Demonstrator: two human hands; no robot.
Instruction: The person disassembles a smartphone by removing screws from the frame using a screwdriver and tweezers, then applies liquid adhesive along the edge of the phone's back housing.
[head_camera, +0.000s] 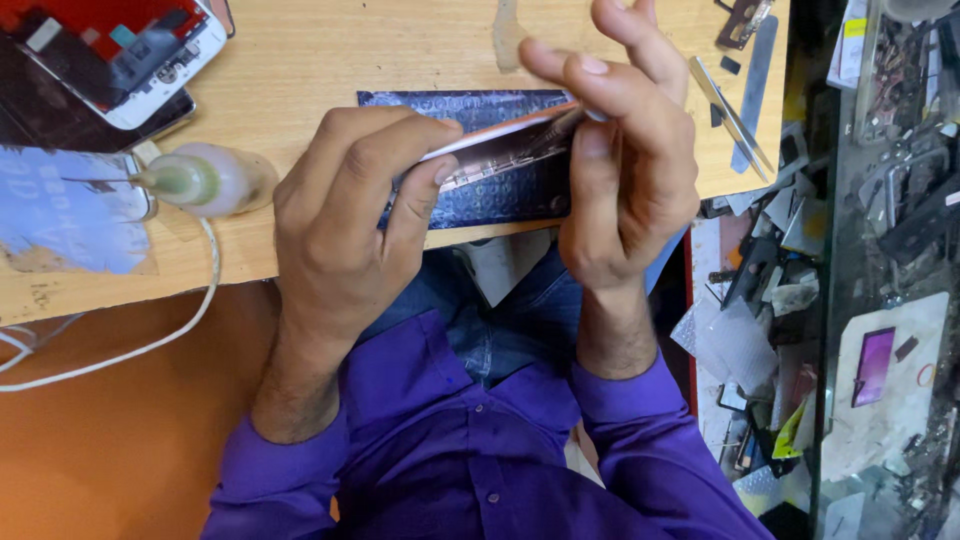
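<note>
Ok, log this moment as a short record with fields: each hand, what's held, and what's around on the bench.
left hand: grips the near end of the phone panel
right hand: pinches the panel's far end
panel: thin, held edge-on above a dark patterned mat
bench: wooden
nearby: small squeeze bottle, tweezers, white cable, opened phone

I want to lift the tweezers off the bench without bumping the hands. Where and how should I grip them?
Probably pinch the tweezers across the middle of their two thin legs, coming from the bench's far right edge. They lie flat and slanted beside a flat metal strip, right of the right hand, so that side looks open.
</note>
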